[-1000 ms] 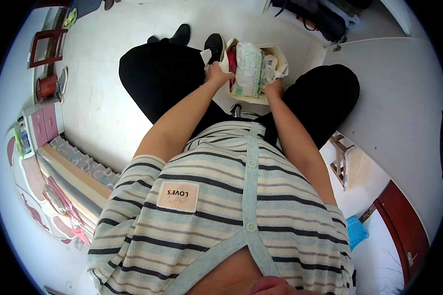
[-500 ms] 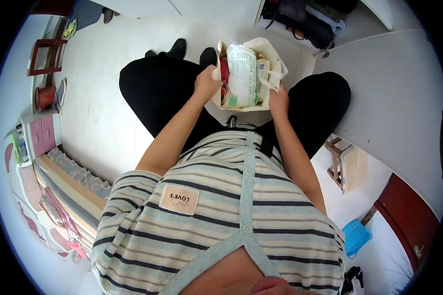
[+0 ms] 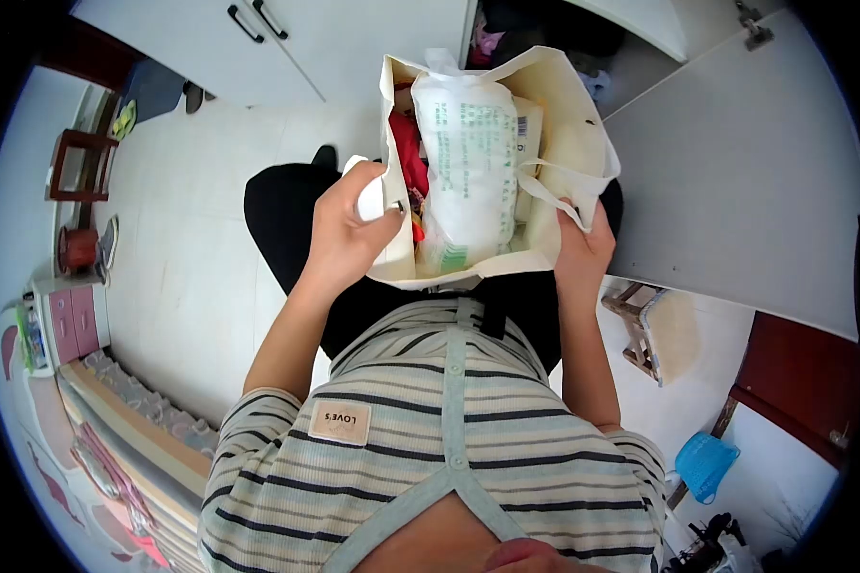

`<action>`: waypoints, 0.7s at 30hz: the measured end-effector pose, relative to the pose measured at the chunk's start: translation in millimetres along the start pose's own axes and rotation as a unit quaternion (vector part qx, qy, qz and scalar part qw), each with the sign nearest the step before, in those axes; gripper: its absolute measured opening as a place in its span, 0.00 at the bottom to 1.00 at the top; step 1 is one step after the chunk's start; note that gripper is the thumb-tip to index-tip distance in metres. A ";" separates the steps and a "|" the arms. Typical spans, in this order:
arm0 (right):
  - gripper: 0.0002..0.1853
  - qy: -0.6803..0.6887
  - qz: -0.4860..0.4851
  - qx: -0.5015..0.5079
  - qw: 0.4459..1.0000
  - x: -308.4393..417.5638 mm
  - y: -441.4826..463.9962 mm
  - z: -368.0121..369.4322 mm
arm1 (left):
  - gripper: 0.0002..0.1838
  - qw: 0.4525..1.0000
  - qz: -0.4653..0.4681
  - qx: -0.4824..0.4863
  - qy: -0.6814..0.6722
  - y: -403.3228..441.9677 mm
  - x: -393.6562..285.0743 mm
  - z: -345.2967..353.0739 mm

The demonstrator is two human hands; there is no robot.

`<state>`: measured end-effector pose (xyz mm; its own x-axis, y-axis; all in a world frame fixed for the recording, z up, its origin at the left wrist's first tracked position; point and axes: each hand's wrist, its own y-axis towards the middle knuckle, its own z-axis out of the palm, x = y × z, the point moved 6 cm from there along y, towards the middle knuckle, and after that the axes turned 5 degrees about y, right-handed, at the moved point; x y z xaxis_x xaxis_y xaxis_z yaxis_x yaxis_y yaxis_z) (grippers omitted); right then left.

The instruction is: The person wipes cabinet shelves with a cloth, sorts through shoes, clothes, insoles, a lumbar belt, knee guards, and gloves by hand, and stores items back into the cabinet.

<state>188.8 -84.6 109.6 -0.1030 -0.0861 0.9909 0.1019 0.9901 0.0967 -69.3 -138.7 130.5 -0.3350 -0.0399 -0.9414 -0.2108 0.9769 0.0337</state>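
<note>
A cream-coloured bag [image 3: 569,105], open at the top, is held up in front of my body. My left hand [image 3: 352,229] grips its left edge, the thumb on the inner side of the rim. On the right edge, near a white strap handle [image 3: 569,181], my right hand [image 3: 585,246] is closed on the bag. Inside lies a white plastic package with green print [image 3: 468,162]. Red items [image 3: 409,158] show to its left, and a pale packet with a barcode [image 3: 527,129] to its right. The bottom of the bag is hidden.
An open cabinet [image 3: 631,67] with dark items stands ahead, its grey door [image 3: 736,181] swung out at the right. White cabinet doors [image 3: 287,57] are at the upper left. A wooden stool [image 3: 655,329] and a blue basket [image 3: 705,465] are at the right.
Both hands have raised the bag from between the knees, so it appears larger and closer. The view has shifted, and more of the cabinets shows.
</note>
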 end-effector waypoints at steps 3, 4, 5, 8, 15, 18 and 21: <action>0.12 -0.013 -0.033 -0.058 0.998 36.9 -2.1 -17.7 | 0.16 0.998 0.062 0.010 0.006 4.5 -35.9 4.1; 0.11 0.020 -0.042 -0.072 0.996 47.9 -2.4 -22.4 | 0.16 0.999 0.052 0.013 -0.012 7.2 -45.5 6.6; 0.11 0.023 -0.054 -0.080 0.995 54.2 -1.9 -29.0 | 0.16 0.998 0.043 0.017 -0.030 10.7 -54.6 9.6; 0.10 0.073 -0.113 -0.129 0.982 80.9 5.8 -47.7 | 0.16 0.993 0.119 0.016 0.006 25.6 -91.3 15.8; 0.09 0.091 -0.210 -0.250 0.941 137.9 34.7 -71.9 | 0.14 0.959 0.278 -0.011 0.046 69.3 -168.1 31.3; 0.10 0.112 -0.250 -0.261 0.926 149.7 63.7 -74.2 | 0.14 0.958 0.286 0.020 -0.011 95.7 -185.3 41.5; 0.11 0.127 -0.270 -0.267 0.916 161.6 91.4 -73.2 | 0.15 0.953 0.298 0.042 -0.034 127.4 -197.2 51.4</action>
<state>253.9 -16.1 285.4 -0.0550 -0.6376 0.7684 0.5804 0.6058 0.5442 17.1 4.4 303.2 -0.3114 0.5387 -0.7828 0.0735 0.8350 0.5454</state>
